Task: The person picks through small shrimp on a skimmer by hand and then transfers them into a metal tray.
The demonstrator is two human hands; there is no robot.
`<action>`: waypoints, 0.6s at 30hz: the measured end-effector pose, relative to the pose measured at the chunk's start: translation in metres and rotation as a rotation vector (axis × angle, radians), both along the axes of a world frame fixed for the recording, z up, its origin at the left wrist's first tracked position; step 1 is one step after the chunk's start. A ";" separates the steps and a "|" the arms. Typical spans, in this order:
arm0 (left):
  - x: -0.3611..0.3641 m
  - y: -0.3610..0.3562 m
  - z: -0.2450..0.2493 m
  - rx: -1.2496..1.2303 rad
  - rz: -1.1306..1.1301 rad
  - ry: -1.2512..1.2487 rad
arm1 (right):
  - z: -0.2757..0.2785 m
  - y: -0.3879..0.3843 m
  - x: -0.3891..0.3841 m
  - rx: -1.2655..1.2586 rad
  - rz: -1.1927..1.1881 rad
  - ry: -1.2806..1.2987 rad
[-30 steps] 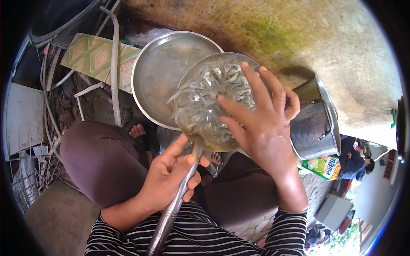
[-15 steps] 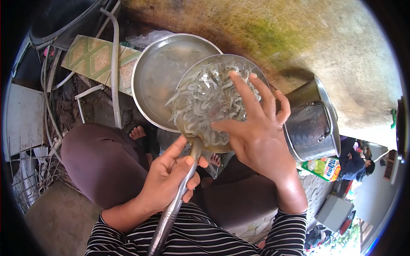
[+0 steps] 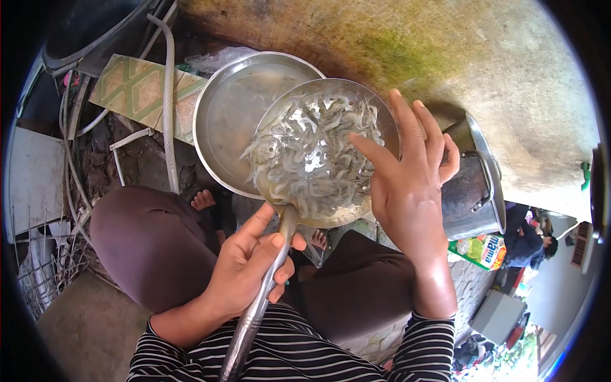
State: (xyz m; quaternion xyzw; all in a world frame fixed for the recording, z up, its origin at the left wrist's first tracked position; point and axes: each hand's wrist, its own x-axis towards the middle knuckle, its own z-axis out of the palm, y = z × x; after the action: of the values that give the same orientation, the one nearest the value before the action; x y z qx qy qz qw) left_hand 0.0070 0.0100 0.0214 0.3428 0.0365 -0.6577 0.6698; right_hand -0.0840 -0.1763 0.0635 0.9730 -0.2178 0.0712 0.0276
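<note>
My left hand (image 3: pixel 249 260) is wrapped round the metal handle of a wide perforated skimmer (image 3: pixel 388 118). A heap of small grey raw shrimp (image 3: pixel 305 143) lies spread over the skimmer's bowl, with its holes showing between them. Over the right rim hovers my right hand (image 3: pixel 414 175), fingers stretched and apart, holding nothing. Behind and left of the skimmer stands a round metal basin (image 3: pixel 219 108) of cloudy water, partly covered by the skimmer's edge.
A dark metal pot (image 3: pixel 468 191) lies tipped at the right, near a green detergent packet (image 3: pixel 480 250). On the left are a pale hose (image 3: pixel 170 108), a patterned tile (image 3: pixel 143 89) and a wire rack (image 3: pixel 54 261). A stained wall (image 3: pixel 509 83) rises ahead. Another person (image 3: pixel 531 239) is far right.
My right hand has lifted off the shrimp and shifted right, its fingers straighter. More of the shrimp shows, and they lie differently. The skimmer has moved slightly left.
</note>
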 end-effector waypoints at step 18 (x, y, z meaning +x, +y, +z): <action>-0.002 -0.001 -0.001 0.027 0.022 -0.010 | -0.003 0.003 -0.004 0.049 0.030 0.047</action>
State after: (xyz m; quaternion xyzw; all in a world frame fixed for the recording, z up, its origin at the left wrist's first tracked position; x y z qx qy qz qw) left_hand 0.0046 0.0087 0.0205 0.3545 0.0460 -0.6479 0.6726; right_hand -0.0878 -0.1736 0.0605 0.9780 -0.2042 0.0432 0.0077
